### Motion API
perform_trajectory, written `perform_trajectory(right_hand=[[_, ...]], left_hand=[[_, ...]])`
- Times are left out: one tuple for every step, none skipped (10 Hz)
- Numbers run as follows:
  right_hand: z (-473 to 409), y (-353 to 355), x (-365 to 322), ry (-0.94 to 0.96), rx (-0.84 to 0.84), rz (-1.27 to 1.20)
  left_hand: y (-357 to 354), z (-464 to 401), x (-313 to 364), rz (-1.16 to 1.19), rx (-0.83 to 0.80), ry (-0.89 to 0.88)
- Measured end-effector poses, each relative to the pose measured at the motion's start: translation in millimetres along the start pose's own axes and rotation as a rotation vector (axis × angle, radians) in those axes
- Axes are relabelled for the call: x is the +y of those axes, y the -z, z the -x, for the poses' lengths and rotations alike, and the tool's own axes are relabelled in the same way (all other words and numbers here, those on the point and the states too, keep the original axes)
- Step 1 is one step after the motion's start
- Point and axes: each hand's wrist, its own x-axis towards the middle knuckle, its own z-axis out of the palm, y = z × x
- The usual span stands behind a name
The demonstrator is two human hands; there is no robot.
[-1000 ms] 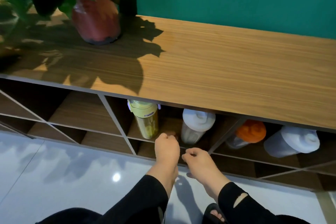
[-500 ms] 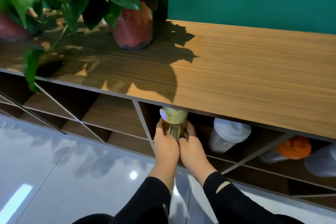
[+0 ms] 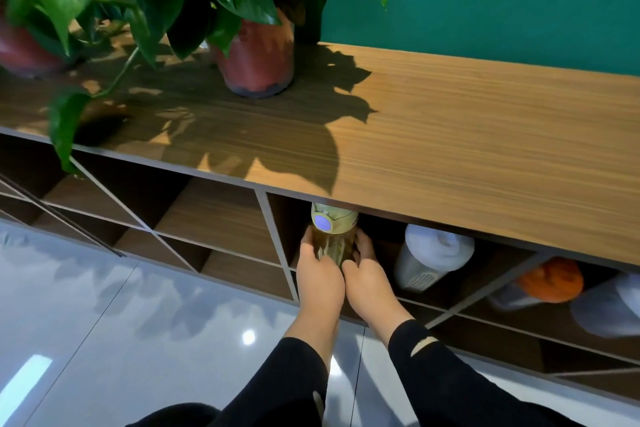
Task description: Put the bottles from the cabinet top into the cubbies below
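A clear bottle with a pale yellow cap (image 3: 333, 232) stands upright in a cubby just under the wooden cabinet top (image 3: 467, 135). My left hand (image 3: 318, 270) wraps its left side and my right hand (image 3: 365, 274) its right side, both gripping the bottle. In the same cubby to the right stands a white-capped bottle (image 3: 429, 258), tilted. Farther right an orange-capped bottle (image 3: 543, 282) and another white-capped bottle (image 3: 609, 308) lie in the neighbouring cubbies. No bottle stands on the visible cabinet top.
A red pot with a leafy plant (image 3: 258, 55) stands on the cabinet top at the back left, and a second red pot (image 3: 24, 52) at the far left. Open cubbies (image 3: 214, 215) with slanted dividers lie left of my hands. A glossy tiled floor (image 3: 121, 340) spreads below.
One second ago both hands were closed below the cubby, off the bottle. They have since reached in and closed around the yellow-capped bottle. The view has shifted to the left.
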Motion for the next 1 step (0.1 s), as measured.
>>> perform_trajectory(right_hand=[[9.4,1.5,1.0,0.005,-0.018,0.026]], left_hand=[[4.4,1.2,0.6,-0.025,0.048,0.079]])
